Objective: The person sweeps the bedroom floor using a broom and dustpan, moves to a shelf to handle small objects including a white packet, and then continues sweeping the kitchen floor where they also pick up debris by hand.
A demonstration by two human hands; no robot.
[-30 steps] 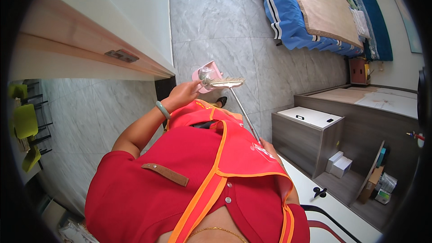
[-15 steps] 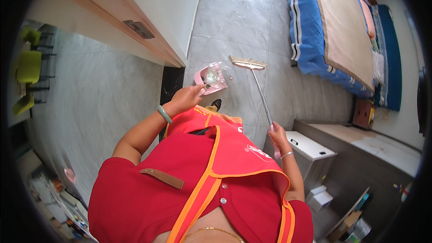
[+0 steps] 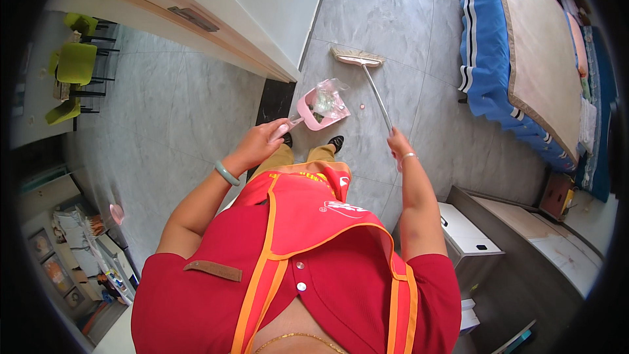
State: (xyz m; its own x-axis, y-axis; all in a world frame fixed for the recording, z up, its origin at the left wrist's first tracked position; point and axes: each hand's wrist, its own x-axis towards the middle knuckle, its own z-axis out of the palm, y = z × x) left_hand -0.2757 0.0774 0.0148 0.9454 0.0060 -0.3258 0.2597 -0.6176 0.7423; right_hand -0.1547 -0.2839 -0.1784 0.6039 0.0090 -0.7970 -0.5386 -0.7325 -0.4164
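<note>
My left hand point(image 3: 259, 141) is wrapped round the handle of a pink dustpan point(image 3: 306, 116), held out in front of my legs. Crumpled clear plastic point(image 3: 329, 97) and some dark bits lie in the pan. In my right hand point(image 3: 398, 145) is the grip of a broom, whose metal pole point(image 3: 378, 91) slants away from me. Pale bristles fan out from the broom head point(image 3: 358, 58), on the floor beyond the dustpan and apart from it. A small pinkish piece point(image 3: 362, 107) lies on the grey floor, between the pan and the pole.
To the left stands a white door edge point(image 3: 196, 19) with a metal latch plate, above a black threshold strip point(image 3: 274, 101). A bed with a blue skirt point(image 3: 488, 72) is on the right. Near my right elbow is a white-topped cabinet point(image 3: 464, 233). Green chairs point(image 3: 75, 63) stand far left.
My right arm has stretched forward, and the broom head sits farther from me. The dustpan's handle now shows clearly in my left hand. The whole view has shifted, showing both my feet.
</note>
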